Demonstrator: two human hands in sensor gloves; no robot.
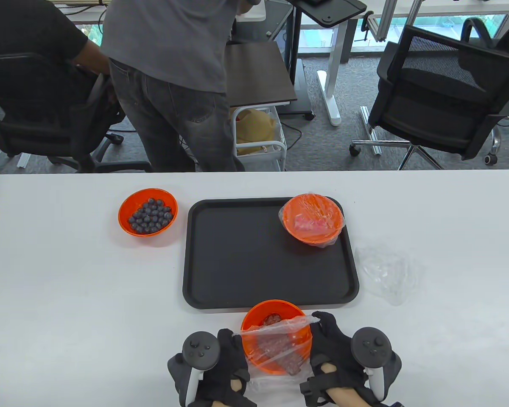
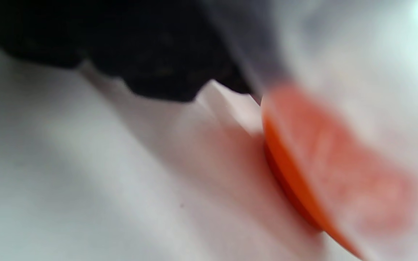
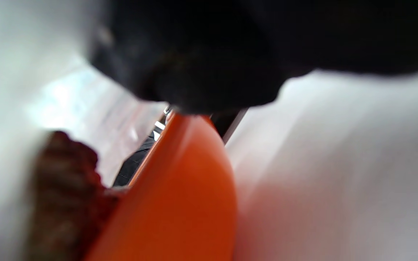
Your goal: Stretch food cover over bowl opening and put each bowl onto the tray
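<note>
Your left hand (image 1: 220, 360) and right hand (image 1: 335, 352) sit on either side of the near bowl (image 1: 275, 335), which stands on the table (image 1: 68, 296) just in front of the tray's (image 1: 237, 263) near edge. Both hands grip a clear cover (image 1: 275, 343), each pinching one side of it. The film is pulled taut between them across the near half of the bowl's mouth; the far part of the rim is not yet covered. Brownish food shows through the film inside.

In your left wrist view the picture is blurred: dark gloved fingers (image 2: 165, 72) hang at the top, with the orange bowl wall (image 2: 292, 181) just beside them on the table. In your right wrist view the gloved fingers (image 3: 209, 72) touch the bowl's rim (image 3: 180, 188), and the brown food shows at the lower left behind film.

A covered bowl (image 1: 313, 219) with pink contents stands in the tray's far right corner, its film wrapped down over the rim. An open bowl of blueberries (image 1: 148, 211) stands on the table left of the tray, apart from it. A spare cover (image 1: 388, 271) lies crumpled on the table right of the tray.

Beyond the table a person (image 1: 174, 85) stands, with chairs (image 1: 445, 97) behind.
</note>
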